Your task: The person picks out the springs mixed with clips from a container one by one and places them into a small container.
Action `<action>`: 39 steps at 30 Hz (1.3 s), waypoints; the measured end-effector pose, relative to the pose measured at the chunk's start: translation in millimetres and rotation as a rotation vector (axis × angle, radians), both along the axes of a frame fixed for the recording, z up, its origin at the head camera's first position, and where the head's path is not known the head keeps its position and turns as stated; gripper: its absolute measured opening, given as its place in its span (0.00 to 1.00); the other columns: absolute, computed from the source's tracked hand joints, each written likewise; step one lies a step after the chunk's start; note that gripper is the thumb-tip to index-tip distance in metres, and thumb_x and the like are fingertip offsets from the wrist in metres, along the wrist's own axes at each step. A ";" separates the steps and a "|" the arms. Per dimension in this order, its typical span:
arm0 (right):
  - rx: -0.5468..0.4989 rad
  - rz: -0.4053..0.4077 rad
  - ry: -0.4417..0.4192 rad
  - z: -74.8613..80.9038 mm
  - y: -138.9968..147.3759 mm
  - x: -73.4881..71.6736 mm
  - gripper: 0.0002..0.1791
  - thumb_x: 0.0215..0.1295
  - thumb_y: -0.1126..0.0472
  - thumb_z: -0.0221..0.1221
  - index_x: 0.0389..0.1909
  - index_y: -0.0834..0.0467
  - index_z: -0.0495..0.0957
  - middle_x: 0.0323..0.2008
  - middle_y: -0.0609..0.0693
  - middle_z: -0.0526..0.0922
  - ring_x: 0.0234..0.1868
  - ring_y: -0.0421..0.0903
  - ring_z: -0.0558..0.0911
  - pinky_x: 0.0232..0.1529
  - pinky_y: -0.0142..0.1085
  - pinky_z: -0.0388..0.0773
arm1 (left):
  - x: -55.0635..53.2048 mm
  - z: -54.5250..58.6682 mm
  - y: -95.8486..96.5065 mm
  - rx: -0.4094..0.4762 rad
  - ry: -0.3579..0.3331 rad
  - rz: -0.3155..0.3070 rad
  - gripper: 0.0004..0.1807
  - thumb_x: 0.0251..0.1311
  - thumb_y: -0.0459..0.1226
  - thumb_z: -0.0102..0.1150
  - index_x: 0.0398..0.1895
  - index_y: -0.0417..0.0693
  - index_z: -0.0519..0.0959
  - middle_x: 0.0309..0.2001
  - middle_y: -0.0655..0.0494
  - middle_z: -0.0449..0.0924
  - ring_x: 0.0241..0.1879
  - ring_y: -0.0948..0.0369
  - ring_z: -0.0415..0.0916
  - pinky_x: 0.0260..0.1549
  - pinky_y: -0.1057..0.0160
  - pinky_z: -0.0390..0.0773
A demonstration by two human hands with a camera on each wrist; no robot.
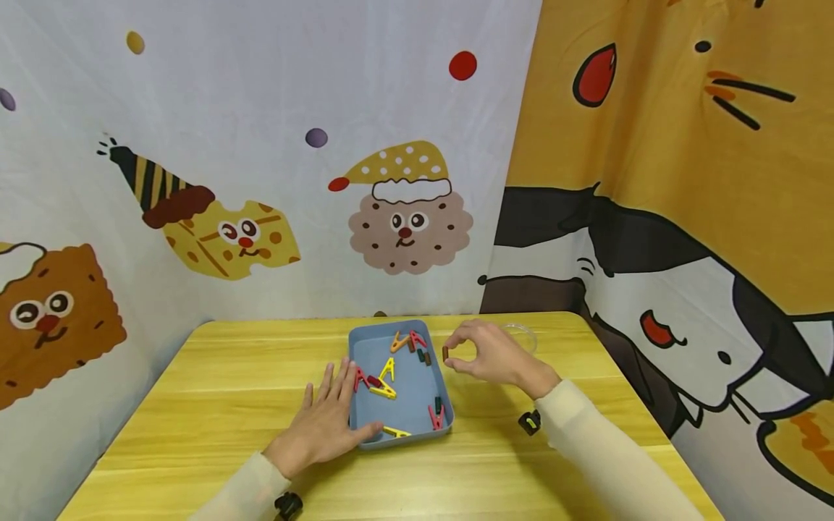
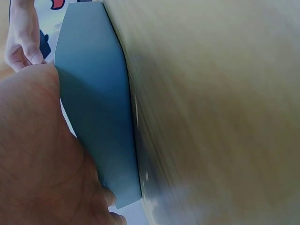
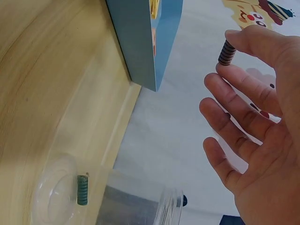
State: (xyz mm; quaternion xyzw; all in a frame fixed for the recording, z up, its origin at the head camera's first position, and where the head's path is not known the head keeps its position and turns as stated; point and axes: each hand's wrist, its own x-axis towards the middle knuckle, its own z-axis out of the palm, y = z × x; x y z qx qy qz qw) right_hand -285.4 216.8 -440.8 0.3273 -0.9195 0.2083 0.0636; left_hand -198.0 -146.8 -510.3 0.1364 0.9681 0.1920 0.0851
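Observation:
My right hand (image 1: pixel 489 352) pinches a small ribbed brown cylinder (image 3: pixel 227 53) between thumb and index finger, just right of the tray; its other fingers are spread. My left hand (image 1: pixel 329 420) lies with straight, spread fingers along the left rim of a blue-grey tray (image 1: pixel 410 380). Inside the tray are several spring clips: an orange clip (image 1: pixel 398 342) at the back, a yellow clip (image 1: pixel 388 369) near the middle, and a pink-red clip (image 1: pixel 436 417) at the front right. Small cylinders lie among them, including a dark red cylinder (image 1: pixel 374 380) and a dark green cylinder (image 1: pixel 438 404).
Behind my right hand is a clear plastic container (image 3: pixel 140 199), partly hidden in the head view. A green ribbed cylinder (image 3: pixel 82 190) shows at its end. The wooden table (image 1: pixel 260 376) meets printed cloth walls (image 1: pixel 260 108) at the back and right.

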 end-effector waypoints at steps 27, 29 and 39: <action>-0.021 -0.128 -0.007 5.6 31.9 0.5 0.13 0.74 0.49 0.80 0.54 0.47 0.95 0.53 0.46 0.95 0.57 0.50 0.92 0.62 0.54 0.91 | 0.5 0.7 -0.4 -0.003 0.006 -0.005 0.71 0.74 0.77 0.62 1.00 0.45 0.41 0.99 0.44 0.33 0.98 0.35 0.31 0.88 0.15 0.43; -0.026 -0.127 -0.006 5.2 33.6 0.3 0.14 0.74 0.49 0.80 0.54 0.48 0.94 0.53 0.46 0.95 0.56 0.50 0.92 0.62 0.55 0.91 | 0.4 0.5 -0.3 -0.001 0.005 -0.004 0.71 0.74 0.77 0.63 1.00 0.45 0.40 0.99 0.45 0.33 0.98 0.35 0.31 0.88 0.15 0.43; -0.059 -0.145 -0.018 1.9 40.2 -1.0 0.15 0.74 0.50 0.81 0.57 0.48 0.94 0.53 0.46 0.95 0.56 0.49 0.91 0.62 0.55 0.90 | 0.4 0.6 -0.8 0.002 0.004 -0.003 0.71 0.74 0.77 0.62 1.00 0.45 0.41 0.99 0.45 0.32 0.98 0.35 0.31 0.88 0.15 0.42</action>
